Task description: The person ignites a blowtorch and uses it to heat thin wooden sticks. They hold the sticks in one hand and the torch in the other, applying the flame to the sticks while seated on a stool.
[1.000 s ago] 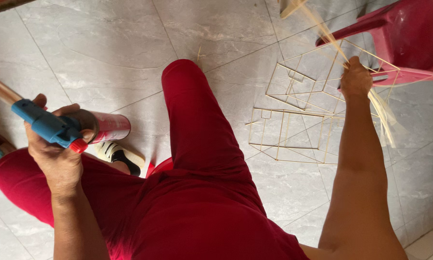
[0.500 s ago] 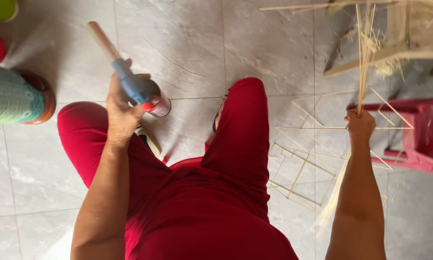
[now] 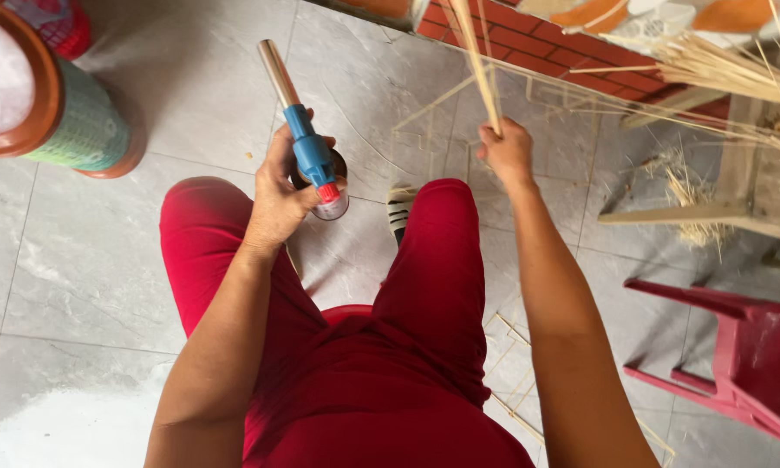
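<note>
L hand [image 3: 277, 195] grip tight on blue gas torch [image 3: 307, 147]; R hand [image 3: 507, 152] grip on thin sticks [image 3: 476, 61].

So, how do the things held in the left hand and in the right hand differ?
The left hand grips a blue gas torch with a silver metal nozzle, one solid tool; the right hand holds thin pale bamboo sticks, several loose slivers. The torch is thick and short; the sticks are slender and run out of the picture. Both point up and away from the person.

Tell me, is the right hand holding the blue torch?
No, the left hand grips the torch, while the right hand holds thin sticks.
</note>
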